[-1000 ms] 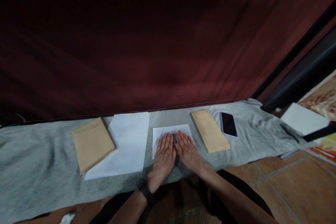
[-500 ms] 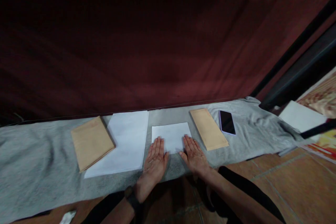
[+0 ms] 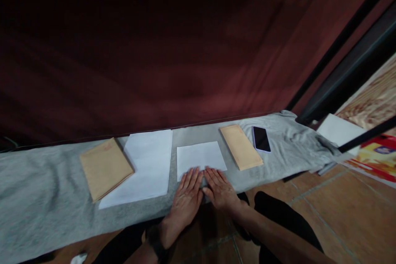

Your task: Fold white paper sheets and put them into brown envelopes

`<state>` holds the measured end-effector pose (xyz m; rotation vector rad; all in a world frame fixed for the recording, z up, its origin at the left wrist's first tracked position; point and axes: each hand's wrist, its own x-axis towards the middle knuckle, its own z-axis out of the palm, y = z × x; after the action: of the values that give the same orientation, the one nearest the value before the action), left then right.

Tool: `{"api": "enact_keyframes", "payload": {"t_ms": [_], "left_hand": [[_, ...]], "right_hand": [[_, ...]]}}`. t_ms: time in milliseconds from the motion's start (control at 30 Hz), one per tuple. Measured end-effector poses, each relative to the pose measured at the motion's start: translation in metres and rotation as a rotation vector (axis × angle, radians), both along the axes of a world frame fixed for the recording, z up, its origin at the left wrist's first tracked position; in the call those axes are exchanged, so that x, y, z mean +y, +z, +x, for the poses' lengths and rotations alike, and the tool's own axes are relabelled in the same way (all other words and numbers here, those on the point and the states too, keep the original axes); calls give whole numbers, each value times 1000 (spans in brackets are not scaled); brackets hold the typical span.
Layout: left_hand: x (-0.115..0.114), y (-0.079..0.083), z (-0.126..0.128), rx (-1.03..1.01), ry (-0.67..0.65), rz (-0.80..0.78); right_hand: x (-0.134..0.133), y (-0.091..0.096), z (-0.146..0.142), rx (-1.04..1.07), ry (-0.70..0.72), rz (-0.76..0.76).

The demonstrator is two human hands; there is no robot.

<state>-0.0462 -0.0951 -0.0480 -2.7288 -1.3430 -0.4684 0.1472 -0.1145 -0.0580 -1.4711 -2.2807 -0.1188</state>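
Note:
A folded white sheet of paper (image 3: 199, 154) lies on the grey cloth in front of me. My left hand (image 3: 188, 194) rests flat on its near edge, fingers stretched out. Beside it my right hand (image 3: 219, 185) also lies flat, its fingertips on the same edge. The two hands are close together, thumbs almost meeting. To the left is a stack of larger white paper (image 3: 150, 165), partly covered by brown envelopes (image 3: 107, 169). A single long brown envelope (image 3: 241, 147) lies right of the folded sheet.
A phone (image 3: 261, 139) with a purple edge lies on the grey cloth (image 3: 43, 189) at the right. Behind the cloth rises a dark red surface (image 3: 185, 70). Black bars (image 3: 349, 62) slant across the right side, near a red and yellow package (image 3: 379, 152). Tiled floor (image 3: 340, 210) shows below.
My hands have drawn closer together and slid toward me along the near edge of the folded sheet. The view has shifted slightly.

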Motion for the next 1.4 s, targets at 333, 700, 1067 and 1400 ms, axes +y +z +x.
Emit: {"api": "enact_keyframes", "payload": {"t_ms": [333, 700, 1067, 1400], "left_hand": [[-3, -15, -17, 9, 111, 33], [6, 21, -12, 41, 253, -29], [73, 7, 20, 41, 192, -57], [107, -3, 35, 48, 280, -100]], "right_hand": [[-15, 4, 29, -42, -140, -26], [11, 29, 30, -27, -210, -172], [100, 30, -7, 30, -79, -177], [112, 1, -6, -29, -192, -129]]}}
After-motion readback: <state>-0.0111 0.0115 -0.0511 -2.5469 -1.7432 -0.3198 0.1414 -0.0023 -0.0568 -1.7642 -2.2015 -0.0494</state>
